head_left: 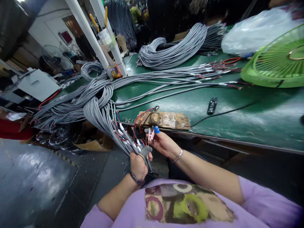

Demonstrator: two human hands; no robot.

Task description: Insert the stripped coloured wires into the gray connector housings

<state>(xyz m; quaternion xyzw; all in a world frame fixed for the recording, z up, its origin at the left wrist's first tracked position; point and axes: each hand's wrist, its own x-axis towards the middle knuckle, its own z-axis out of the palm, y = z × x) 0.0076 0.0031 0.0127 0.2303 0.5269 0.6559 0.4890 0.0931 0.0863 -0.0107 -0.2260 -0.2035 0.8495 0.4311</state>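
My left hand point(138, 164) is closed around a bundle of grey cables point(104, 117) whose stripped ends, with thin red and white wires, stick up past my thumb. My right hand point(162, 142) pinches a few of those thin wire ends point(151, 134) between thumb and fingers; one fingertip wears a blue cap point(156, 129). Both hands hover just off the front edge of the green workbench point(237, 110), below a worn wooden block point(166, 119) with red and black leads.
More grey cable bundles point(175, 50) lie across the bench top. A green fan guard point(277, 60) and a clear plastic bag point(256, 28) sit at the far right. Small black pliers point(212, 105) lie mid-bench. White posts point(99, 41) rise at the back left.
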